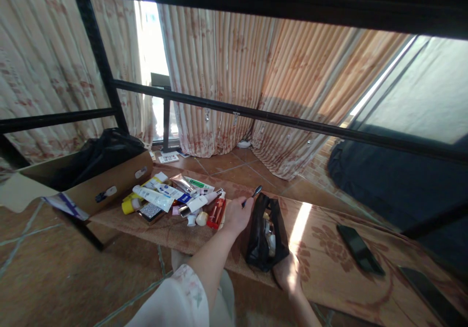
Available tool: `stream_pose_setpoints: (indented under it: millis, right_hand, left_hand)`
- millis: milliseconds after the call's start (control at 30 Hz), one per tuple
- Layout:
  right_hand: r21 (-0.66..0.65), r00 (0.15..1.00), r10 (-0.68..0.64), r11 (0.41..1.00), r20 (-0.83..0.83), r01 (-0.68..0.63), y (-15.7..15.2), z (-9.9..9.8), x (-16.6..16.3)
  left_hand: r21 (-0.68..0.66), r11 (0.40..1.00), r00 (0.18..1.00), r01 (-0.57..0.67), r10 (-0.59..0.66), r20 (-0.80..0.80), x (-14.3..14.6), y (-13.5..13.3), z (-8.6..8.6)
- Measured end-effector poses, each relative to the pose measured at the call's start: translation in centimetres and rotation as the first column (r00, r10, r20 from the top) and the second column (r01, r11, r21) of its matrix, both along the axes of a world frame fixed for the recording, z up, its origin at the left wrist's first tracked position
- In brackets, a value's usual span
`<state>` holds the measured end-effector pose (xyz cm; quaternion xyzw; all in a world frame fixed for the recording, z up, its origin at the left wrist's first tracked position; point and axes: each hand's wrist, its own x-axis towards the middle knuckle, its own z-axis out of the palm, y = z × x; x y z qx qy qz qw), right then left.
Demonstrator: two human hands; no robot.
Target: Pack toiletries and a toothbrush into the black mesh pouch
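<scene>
Items (271, 241) in black pouch (258, 232), bag (98, 155) in box (122, 183)

A single head-worn camera looks forward and down across the nearby worktop (321, 280) toward patterned curtains (237, 64).

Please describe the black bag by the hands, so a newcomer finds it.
Find the brown cloth and its pile of cosmetics. Right of the pile, between the left hand and right hand, is the black bag. Unlike the flat dark devices further right, it is bulky, with items showing inside.
</scene>
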<state>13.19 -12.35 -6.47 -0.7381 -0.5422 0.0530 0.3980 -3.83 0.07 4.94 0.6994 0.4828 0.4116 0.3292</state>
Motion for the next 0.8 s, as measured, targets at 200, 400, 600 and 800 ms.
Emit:
stream_pose_setpoints:
  millis: [200, 400, 600, 800]
  right_hand:
    - [-0.035, 1.0, 0.001, 0.999, 0.006, -0.001, -0.1, 0.3, 0.0]
    - [-0.073, 1.0, -0.001, 0.997, 0.022, 0.003, -0.2, 0.2, 0.1]
    - [-0.067, 0.999, 0.019, 0.998, 0.043, -0.016, -0.1, -0.6, 0.4]
    - [-0.033, 0.996, 0.006, 0.999, 0.085, -0.003, 0.1, -1.0, 0.5]
  left_hand:
    - [-0.032, 0.999, 1.0, -0.012, 0.012, 0.007, 0.0, 0.0, 0.1]
    - [-0.037, 0.999, 1.0, -0.003, 0.003, 0.01, 0.0, 0.0, 0.2]
    - [-0.045, 0.999, 1.0, 0.014, -0.014, 0.008, 0.0, 0.1, 0.0]
    - [-0.053, 0.998, 0.999, 0.044, -0.042, 0.032, 0.0, 0.2, -0.2]
